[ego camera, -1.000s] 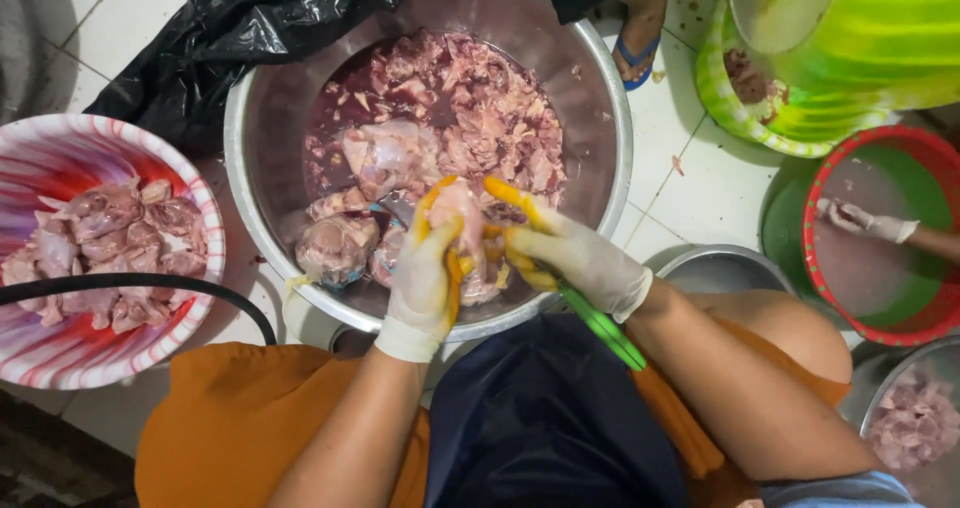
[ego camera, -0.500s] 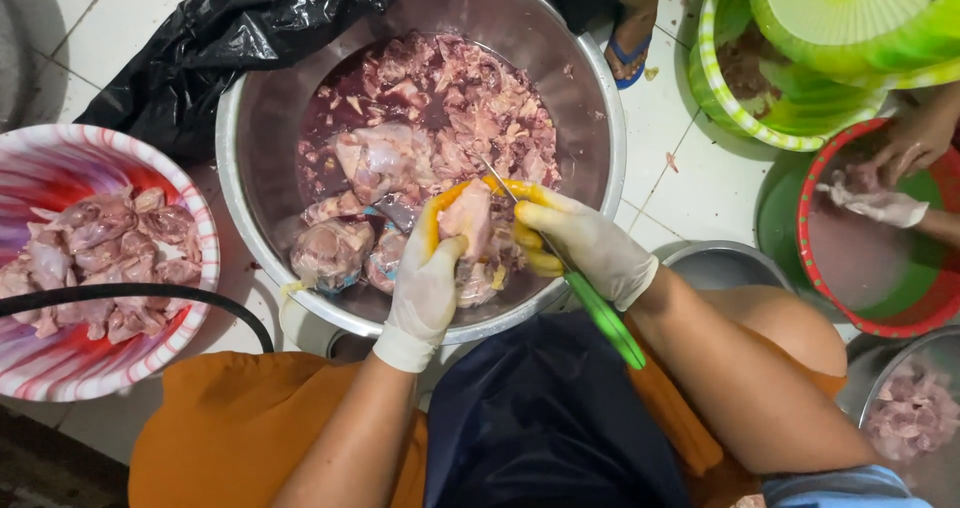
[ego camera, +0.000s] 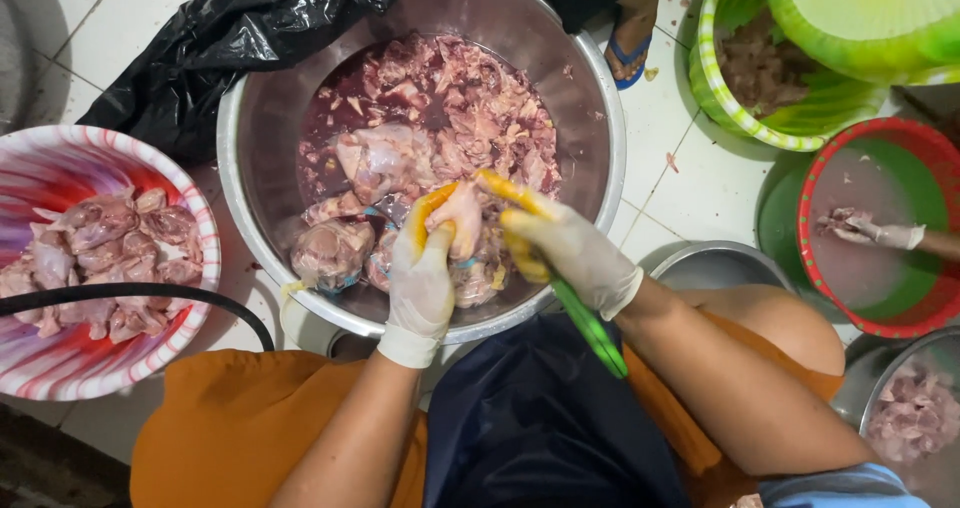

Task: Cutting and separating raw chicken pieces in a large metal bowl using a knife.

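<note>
A big steel basin (ego camera: 250,148) on the tiled floor holds raw chicken pieces in reddish liquid. My left hand (ego camera: 422,278), in a white glove stained yellow, grips a pale chicken piece (ego camera: 462,218) over the basin's near side. My right hand (ego camera: 562,250), gloved the same way, holds a knife with a green handle (ego camera: 592,330); its blade is hidden behind the fingers, close against the chicken piece.
A red-and-white striped bowl (ego camera: 205,228) of chicken pieces and a black hose (ego camera: 130,293) lie left. A black plastic bag (ego camera: 240,38) sits behind. Right: green striped bowl (ego camera: 720,98), red-rimmed bowl (ego camera: 815,268) with another person's gloved hand (ego camera: 875,231), steel bowls (ego camera: 700,263), a sandalled foot (ego camera: 630,38).
Both my hands stay over the basin working the same chicken piece, with small shifts of the fingers. The other person's gloved hand has moved within the red-rimmed bowl.
</note>
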